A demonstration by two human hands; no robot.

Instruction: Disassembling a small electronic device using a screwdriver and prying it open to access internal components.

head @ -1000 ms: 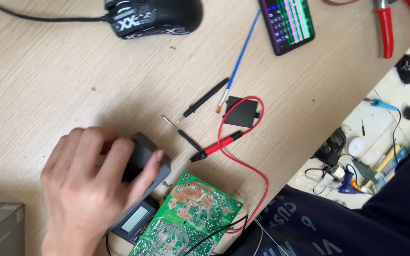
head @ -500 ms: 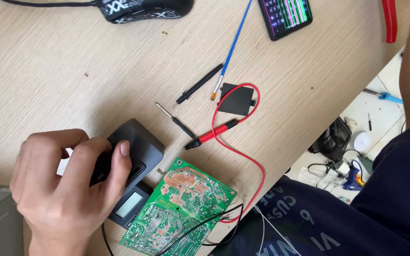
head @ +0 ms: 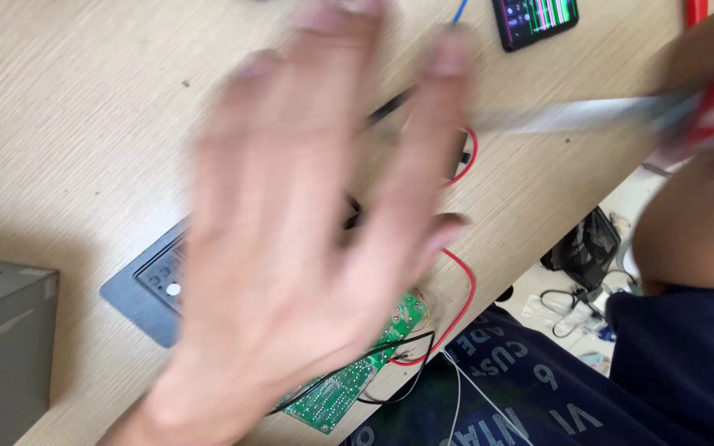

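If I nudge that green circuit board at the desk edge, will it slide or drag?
The green circuit board looks thin and stiff, so probably light. Black wires run from it, so it may drag. It lies near the desk edge and could slip off.

Bare desk point(head: 68, 107) open at upper left, grey box point(head: 2, 347) blocking lower left, green circuit board point(head: 349, 380) and red wire point(head: 464, 289) crowding the near edge

the worktop point(head: 68, 107) is pale wood-grain laminate, matt. the meter point(head: 146, 289) has dull grey plastic, the circuit board point(head: 332, 396) glossy green, the box point(head: 2, 347) grey metal.
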